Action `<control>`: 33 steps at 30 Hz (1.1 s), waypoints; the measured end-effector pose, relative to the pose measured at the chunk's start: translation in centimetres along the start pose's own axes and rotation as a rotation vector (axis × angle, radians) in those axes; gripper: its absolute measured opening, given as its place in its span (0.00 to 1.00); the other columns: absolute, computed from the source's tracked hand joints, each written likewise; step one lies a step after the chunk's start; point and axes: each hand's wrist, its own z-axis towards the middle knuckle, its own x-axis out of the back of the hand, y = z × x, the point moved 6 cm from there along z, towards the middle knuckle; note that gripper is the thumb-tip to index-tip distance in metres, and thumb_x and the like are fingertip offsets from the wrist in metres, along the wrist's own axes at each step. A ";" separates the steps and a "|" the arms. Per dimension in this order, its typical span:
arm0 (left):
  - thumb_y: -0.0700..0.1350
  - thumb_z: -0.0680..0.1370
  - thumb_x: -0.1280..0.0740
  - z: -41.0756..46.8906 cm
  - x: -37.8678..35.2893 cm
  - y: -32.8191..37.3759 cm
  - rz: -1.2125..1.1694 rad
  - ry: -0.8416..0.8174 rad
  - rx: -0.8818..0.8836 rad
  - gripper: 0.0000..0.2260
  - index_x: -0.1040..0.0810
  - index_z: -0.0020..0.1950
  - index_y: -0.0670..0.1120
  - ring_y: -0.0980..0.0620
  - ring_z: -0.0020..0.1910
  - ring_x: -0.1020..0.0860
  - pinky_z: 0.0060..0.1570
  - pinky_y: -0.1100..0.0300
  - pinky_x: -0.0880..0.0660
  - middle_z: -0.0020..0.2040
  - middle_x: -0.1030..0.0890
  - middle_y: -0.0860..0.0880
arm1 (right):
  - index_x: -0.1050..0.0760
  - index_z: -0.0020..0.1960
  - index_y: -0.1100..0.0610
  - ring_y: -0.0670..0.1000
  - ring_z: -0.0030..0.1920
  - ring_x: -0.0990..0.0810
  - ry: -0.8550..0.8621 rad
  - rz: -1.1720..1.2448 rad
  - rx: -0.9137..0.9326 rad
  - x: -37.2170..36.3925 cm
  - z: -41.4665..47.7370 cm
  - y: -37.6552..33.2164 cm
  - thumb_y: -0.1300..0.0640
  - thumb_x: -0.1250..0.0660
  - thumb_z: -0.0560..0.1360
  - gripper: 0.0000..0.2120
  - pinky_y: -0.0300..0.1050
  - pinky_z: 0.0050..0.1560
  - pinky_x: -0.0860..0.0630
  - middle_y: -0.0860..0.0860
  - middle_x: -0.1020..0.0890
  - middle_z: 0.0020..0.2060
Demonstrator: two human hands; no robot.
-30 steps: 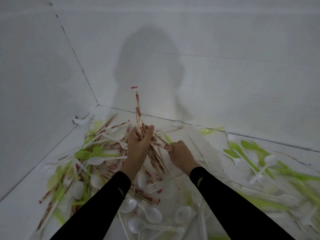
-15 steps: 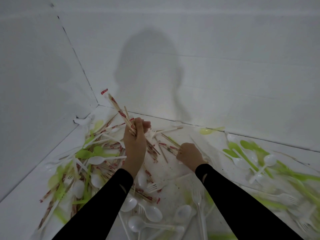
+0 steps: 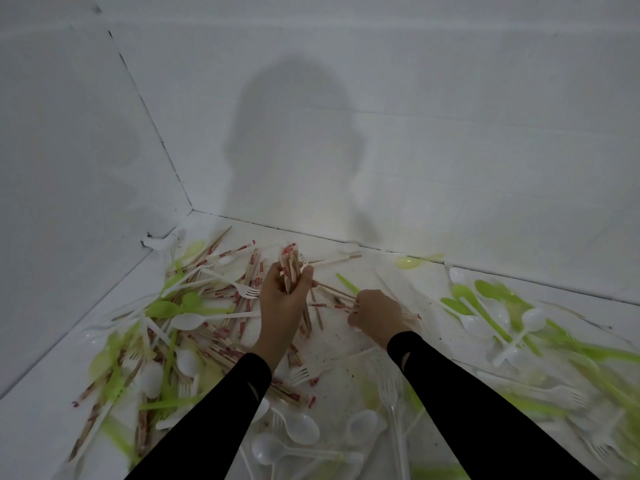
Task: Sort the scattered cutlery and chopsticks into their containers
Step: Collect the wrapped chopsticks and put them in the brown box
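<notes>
My left hand grips a bundle of wooden chopsticks with red-printed ends, pointing up and away from me. My right hand lies low on the white floor and pinches a few more chopsticks that stretch leftward towards the left hand. A heap of chopsticks, white plastic spoons, white forks and green cutlery lies to the left of my hands. No container is in view.
White walls meet in a corner at the back left. More green and white spoons lie scattered at the right. White spoons and clear forks lie between my forearms near the bottom edge.
The bundle in my left hand has swung from upright and leaning left to a shorter, foreshortened pose. My right hand moved slightly right and nearer, drawing chopsticks along the floor.
</notes>
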 end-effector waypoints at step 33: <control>0.46 0.78 0.35 11.8 -1.7 -7.3 1.160 -0.432 -0.041 0.06 0.23 0.45 0.45 0.46 0.39 0.25 0.35 0.58 0.33 0.38 0.23 0.49 | 0.29 0.52 0.58 0.56 0.44 0.24 0.141 0.103 0.098 -0.6 2.1 -1.7 0.50 0.39 0.77 0.11 0.44 0.39 0.34 0.51 0.28 0.44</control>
